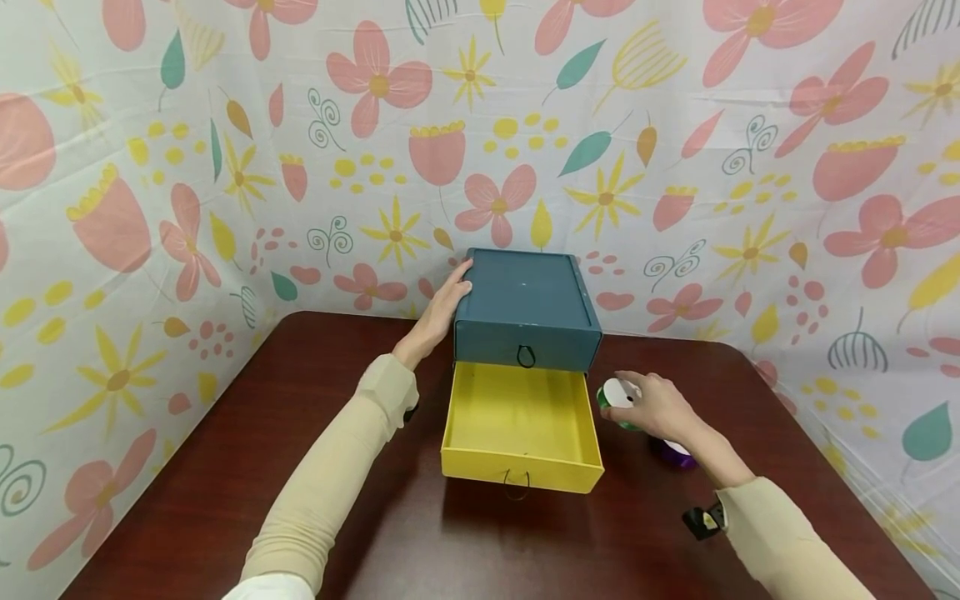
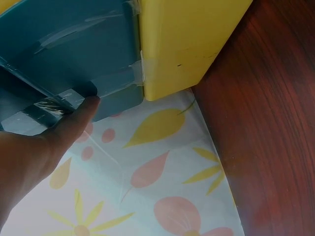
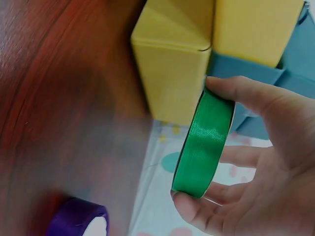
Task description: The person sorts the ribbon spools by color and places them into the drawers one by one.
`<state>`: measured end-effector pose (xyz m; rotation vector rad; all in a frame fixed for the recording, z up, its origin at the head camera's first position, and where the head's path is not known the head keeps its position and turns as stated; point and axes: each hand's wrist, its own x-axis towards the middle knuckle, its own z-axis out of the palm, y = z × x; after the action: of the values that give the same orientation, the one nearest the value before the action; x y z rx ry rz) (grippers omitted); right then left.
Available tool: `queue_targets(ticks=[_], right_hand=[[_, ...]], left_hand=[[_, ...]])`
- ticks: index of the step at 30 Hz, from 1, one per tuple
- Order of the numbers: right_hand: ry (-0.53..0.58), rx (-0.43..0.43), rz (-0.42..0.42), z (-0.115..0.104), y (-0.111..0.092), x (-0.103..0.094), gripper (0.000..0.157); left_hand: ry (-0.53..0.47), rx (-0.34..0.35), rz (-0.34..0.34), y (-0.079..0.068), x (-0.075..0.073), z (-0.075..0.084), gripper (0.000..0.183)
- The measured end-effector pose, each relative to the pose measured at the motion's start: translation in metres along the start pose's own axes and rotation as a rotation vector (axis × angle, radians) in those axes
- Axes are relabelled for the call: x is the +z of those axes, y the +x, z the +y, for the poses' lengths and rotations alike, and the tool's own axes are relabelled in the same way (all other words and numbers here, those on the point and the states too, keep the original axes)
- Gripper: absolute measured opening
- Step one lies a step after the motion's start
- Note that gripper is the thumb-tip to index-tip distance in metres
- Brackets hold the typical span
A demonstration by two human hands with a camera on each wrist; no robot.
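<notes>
My right hand point(image 1: 654, 406) grips a spool of green ribbon point(image 3: 205, 142) by its edges, thumb on one side and fingers on the other. In the head view the spool's white face shows, just right of the pulled-out yellow drawer point(image 1: 521, 472). My left hand point(image 1: 444, 304) rests against the left side of the blue upper drawer point(image 1: 525, 287) of the small cabinet; in the left wrist view its thumb point(image 2: 81, 115) lies on the taped blue side. Nothing lies inside the yellow drawer. Below my right hand, a purple ribbon spool point(image 3: 76, 219) sits on the table.
The cabinet stands on a dark red-brown wooden table point(image 1: 360, 517), near its back edge. A thin loop pull point(image 1: 526, 357) hangs on the blue front, and another loop point(image 1: 517, 483) on the yellow drawer. Flower-printed cloth point(image 1: 495, 150) hangs behind and at the sides.
</notes>
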<state>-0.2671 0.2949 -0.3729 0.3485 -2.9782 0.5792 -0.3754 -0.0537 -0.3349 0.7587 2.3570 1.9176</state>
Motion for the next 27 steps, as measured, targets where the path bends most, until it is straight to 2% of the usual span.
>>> queue_targets(ticks=[9,14,18,27], right_hand=[[-0.009,-0.029,0.006,-0.023,-0.018,-0.019,0.077],[-0.038,-0.048,0.018,-0.036,-0.025,-0.027,0.078],[-0.056,-0.067,0.026,-0.048,-0.031,-0.035,0.077],[-0.073,-0.097,0.043,-0.077,-0.038,-0.047,0.072]], left_hand=[[0.006,0.001,-0.016,-0.002,-0.001,0.003,0.058],[-0.017,0.0,-0.045,-0.011,-0.002,0.019,0.058],[0.005,-0.006,-0.055,-0.017,-0.002,0.029,0.058],[0.008,0.002,-0.057,-0.019,-0.002,0.029,0.057]])
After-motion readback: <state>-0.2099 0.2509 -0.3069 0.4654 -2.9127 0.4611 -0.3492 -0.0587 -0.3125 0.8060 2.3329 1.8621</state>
